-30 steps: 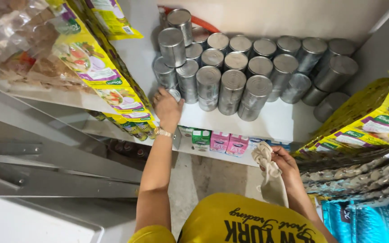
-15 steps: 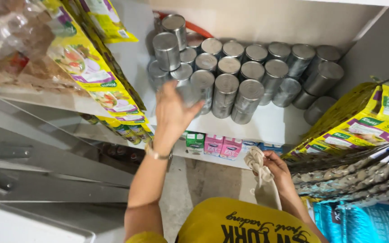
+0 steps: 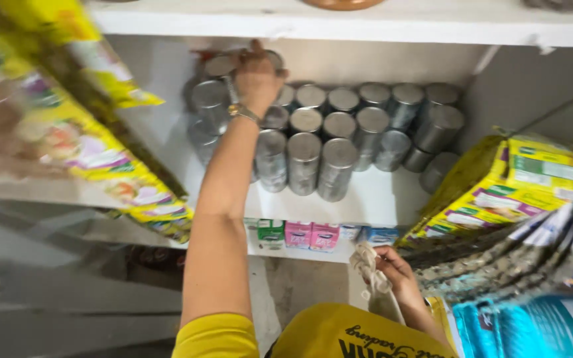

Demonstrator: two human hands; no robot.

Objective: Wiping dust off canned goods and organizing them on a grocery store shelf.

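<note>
While the left hand [image 3: 258,74] closes over a top can [image 3: 219,66] at the far left of the stacked metal cans [image 3: 313,142], and the right hand [image 3: 396,272] clutches a cloth [image 3: 369,272] near the shelf edge [image 3: 366,205], a nudge could topple the stack.

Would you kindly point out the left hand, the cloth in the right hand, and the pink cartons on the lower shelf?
left hand [image 3: 257,74], head view, back of the hand.
cloth [image 3: 368,270], head view, bunched middle.
pink cartons [image 3: 311,235], head view, front face.
</note>
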